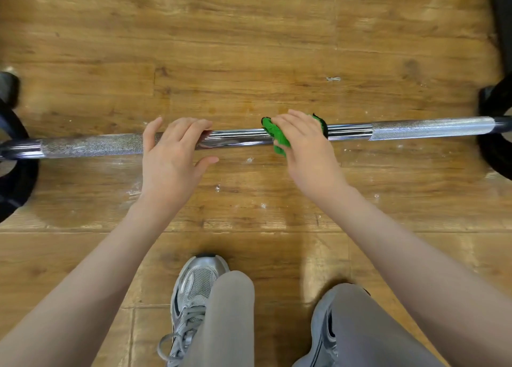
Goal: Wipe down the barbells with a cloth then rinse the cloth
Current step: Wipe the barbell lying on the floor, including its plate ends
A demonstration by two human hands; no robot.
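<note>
— Bar (238,136) lying across the wooden floor (249,48), left to right, slightly tilted in view. Chrome and smooth through the middle, rough knurled steel on both outer stretches.

— And the cloth (278,134)?

— Green, crumpled, bunched on the smooth middle of the bar, just right of centre. Dark edging visible at its far side. Pressed under the right hand (307,142).

— Pose of that hand?

— Palm down over the bar, wrist toward the body, fingers (288,120) draped over the cloth and curled round it, close together. A fold of green hanging out below the palm.

— Left hand (171,150)?

— Also palm down, laid on the bar where knurling meets chrome. Fingers fairly straight and slightly spread, tips over the far side of the bar, thumb (206,163) held apart on the near side, not closed round anything. Both forearms bare, reaching forward from the bottom corners.

— Farther out?

— Black round plates at the two ends: one (16,167) at the left edge, another (496,134) at the right, both cut off by the frame. Floor in warm brown planks, glossy, with scattered white flecks near the bar. Nearest the camera, grey trousered knees and two silver-grey mesh trainers (194,292), laces on the left one loose.
</note>
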